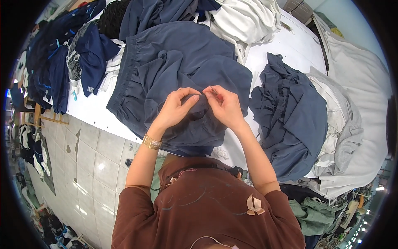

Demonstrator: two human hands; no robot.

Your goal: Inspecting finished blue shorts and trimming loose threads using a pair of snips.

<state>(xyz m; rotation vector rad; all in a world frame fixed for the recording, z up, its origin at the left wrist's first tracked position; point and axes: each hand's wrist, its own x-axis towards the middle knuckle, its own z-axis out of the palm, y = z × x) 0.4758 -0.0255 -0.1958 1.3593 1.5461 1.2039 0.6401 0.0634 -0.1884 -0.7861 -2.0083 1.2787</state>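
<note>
- Two bare hands, the left hand [177, 108] and the right hand [225, 108], met over one slate-blue garment [178, 45], which lay directly beneath them and spread beyond them; its single visible gathered waistband [123, 76] was left of the left hand.
- One slate-blue heap [296, 118] lay right of the right hand; one white heap [248, 18] sat beyond both hands. One gold-coloured band [151, 142] circled the left wrist.
- The navy clothes [93, 54] beyond and left of the left hand overlapped too much to count.
- The right fingers mostly hid a small reddish object [219, 97]; its kind was unclear.
- The left hand was curved, thumb and forefinger nearly together at a raised fold; whether they pinched it could not be told.
- The right hand was curled closed around the reddish object, fingertips near the left ones.
</note>
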